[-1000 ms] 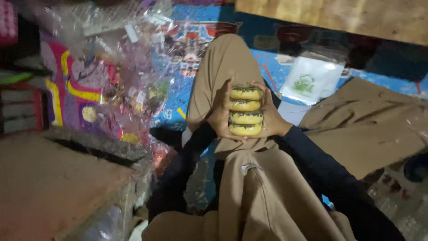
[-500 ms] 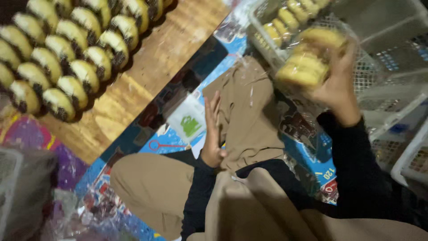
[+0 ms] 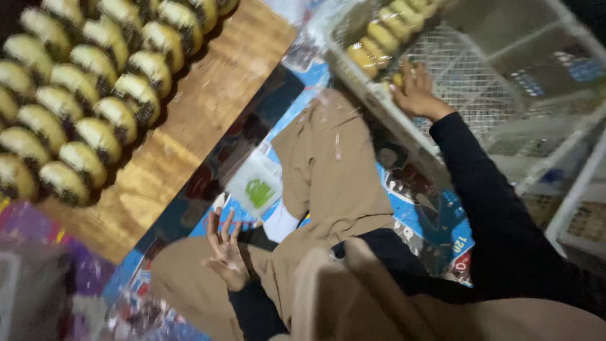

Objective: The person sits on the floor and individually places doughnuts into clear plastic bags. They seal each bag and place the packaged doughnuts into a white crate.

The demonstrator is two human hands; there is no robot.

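Cakes going into the crate, right hand setting them down, fingers spread.
Left hand empty, fingers loose, well away from the crate; looks like more cakes need fetching.

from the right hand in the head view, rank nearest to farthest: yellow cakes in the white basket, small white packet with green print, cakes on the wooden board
1. yellow cakes in the white basket, just beside the right hand, upper right.
2. small white packet with green print, on the floor, centre.
3. cakes on the wooden board, far left.
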